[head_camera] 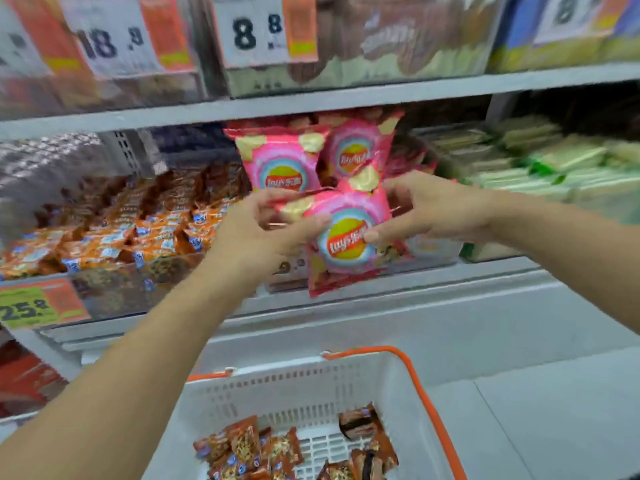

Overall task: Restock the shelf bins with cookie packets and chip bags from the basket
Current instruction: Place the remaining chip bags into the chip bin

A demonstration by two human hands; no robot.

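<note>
Both hands hold a pink chip bag (341, 237) at the front of the middle shelf bin (433, 251), the left hand (263, 233) pinching its left edge, the right hand (426, 209) its right. Released early, it could drop off the lip toward the basket (391, 382) of cookie packets (242, 445).

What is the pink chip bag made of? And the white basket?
The pink chip bag looks like thin glossy plastic film: it crinkles and shines where both hands hold it. The white basket looks like hard matte plastic, with moulded slots in its wall.
</note>
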